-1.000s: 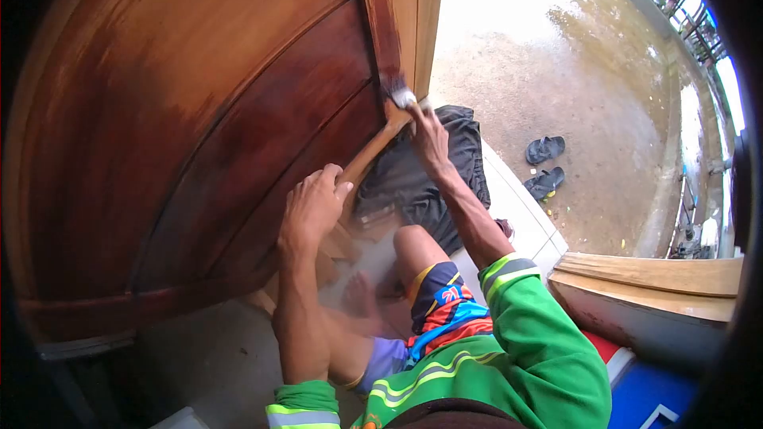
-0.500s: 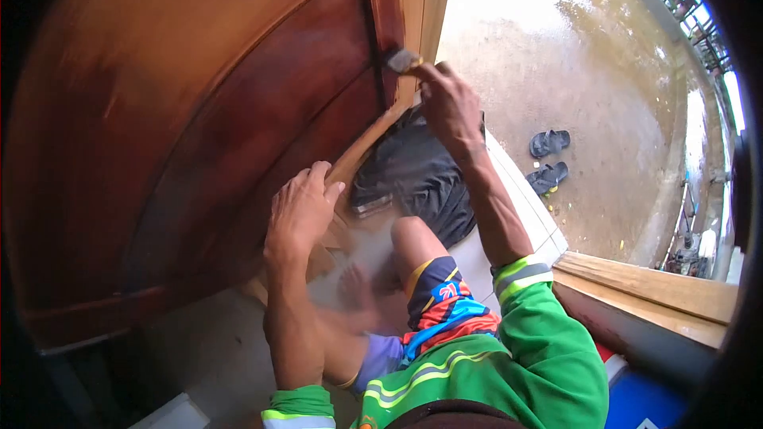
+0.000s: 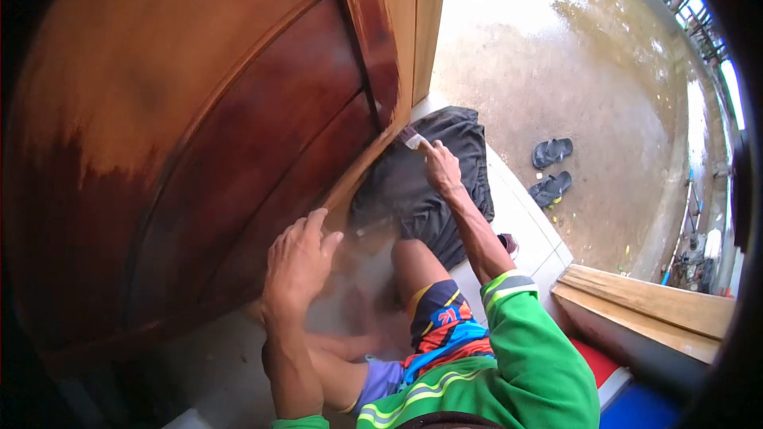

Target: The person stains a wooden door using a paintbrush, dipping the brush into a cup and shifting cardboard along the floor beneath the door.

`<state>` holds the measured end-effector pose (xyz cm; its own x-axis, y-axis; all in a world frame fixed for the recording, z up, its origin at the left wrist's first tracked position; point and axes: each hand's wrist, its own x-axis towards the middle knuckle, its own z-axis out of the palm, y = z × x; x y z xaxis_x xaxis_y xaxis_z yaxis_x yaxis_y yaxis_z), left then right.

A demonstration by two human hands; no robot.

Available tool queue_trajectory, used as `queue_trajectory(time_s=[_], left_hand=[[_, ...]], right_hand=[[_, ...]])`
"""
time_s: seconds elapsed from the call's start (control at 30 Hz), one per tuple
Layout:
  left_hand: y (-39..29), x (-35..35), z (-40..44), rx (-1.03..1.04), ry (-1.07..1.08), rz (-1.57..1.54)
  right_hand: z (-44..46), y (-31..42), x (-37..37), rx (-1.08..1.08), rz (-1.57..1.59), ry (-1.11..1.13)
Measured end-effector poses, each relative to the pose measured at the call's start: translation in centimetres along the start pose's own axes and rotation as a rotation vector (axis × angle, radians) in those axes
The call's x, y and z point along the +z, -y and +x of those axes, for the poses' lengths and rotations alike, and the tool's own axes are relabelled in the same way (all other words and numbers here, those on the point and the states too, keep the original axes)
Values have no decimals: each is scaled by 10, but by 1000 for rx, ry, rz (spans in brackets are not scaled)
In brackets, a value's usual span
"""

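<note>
A paintbrush (image 3: 411,137) with dark bristles and a pale ferrule is in my right hand (image 3: 442,168), fingers wrapped round its handle. Its bristles are close to the lower corner of a wooden door (image 3: 274,139), above a black cloth; whether they touch the wood I cannot tell. The door's panels are stained dark reddish brown, with lighter patches higher up. Wet-looking stain covers part of the door's outer strip (image 3: 380,40), beside bare pale wood. My left hand (image 3: 300,258) is open, its fingers extended and its fingertips at the door's lower edge.
Black cloth (image 3: 445,131) lies bunched on white tiles (image 3: 520,214) under the door corner. Two dark flip-flops (image 3: 551,152) rest on wet concrete (image 3: 501,79) outside. A wooden frame piece (image 3: 644,302) stands at right, near red and blue objects (image 3: 636,409). My bent knee (image 3: 417,258) is close by.
My right hand has brought the paintbrush down from the door's outer strip to its lower corner. More of that strip now looks dark. My left hand stays by the door's edge.
</note>
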<state>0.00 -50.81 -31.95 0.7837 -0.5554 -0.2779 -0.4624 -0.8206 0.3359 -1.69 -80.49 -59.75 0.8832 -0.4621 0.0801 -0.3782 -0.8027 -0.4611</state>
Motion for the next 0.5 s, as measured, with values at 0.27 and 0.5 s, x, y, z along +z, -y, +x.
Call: queue_trajectory(time_s=[0.27, 0.5], left_hand=[[-21, -2, 4, 45, -10, -19], [-29, 1, 15, 45, 6, -14]], right_hand=[[50, 130, -277, -271, 119, -431], [68, 129, -327, -463, 309, -814]])
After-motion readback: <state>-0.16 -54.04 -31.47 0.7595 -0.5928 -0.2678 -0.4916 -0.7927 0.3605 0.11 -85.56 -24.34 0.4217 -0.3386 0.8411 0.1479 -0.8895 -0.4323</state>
